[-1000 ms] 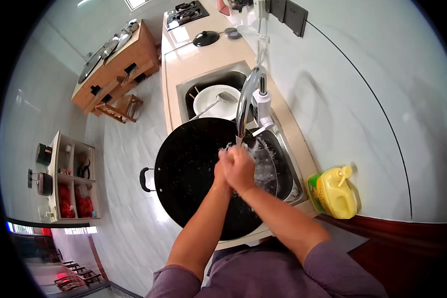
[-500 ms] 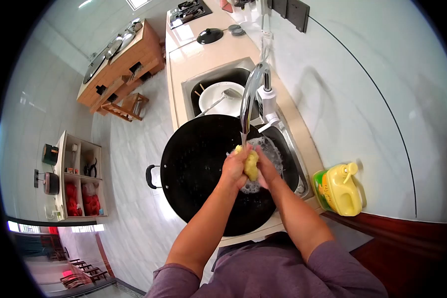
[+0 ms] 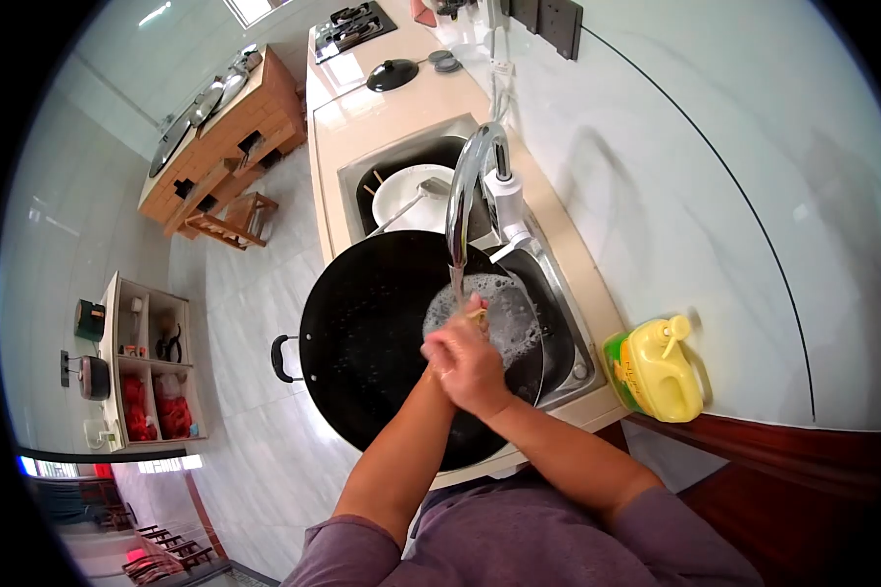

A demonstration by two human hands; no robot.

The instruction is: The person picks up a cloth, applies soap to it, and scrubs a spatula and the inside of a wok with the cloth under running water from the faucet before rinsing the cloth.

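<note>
My right hand (image 3: 470, 367) lies over my left hand (image 3: 476, 305), and the two are pressed together under the faucet (image 3: 467, 186). Both are closed round a yellow sponge (image 3: 480, 316), of which only a small bit peeks out at the top. Most of my left hand is hidden behind the right, and the right fingers are slightly blurred. Below them a large black wok (image 3: 362, 342) rests tilted over the sink, with foamy water (image 3: 509, 318) at its right side. A thin stream of water falls from the faucet beside my hands.
The other sink basin (image 3: 362, 171) holds a white bowl (image 3: 396, 196), a spatula (image 3: 433, 186) and chopsticks. A yellow detergent jug (image 3: 664, 377) stands right of the sink. Farther back on the counter are a black lid (image 3: 392, 74) and a gas stove (image 3: 354, 27).
My right hand has moved across on top of my left, covering most of it and the sponge. More of the foamy water now shows. The camera view has shifted slightly.
</note>
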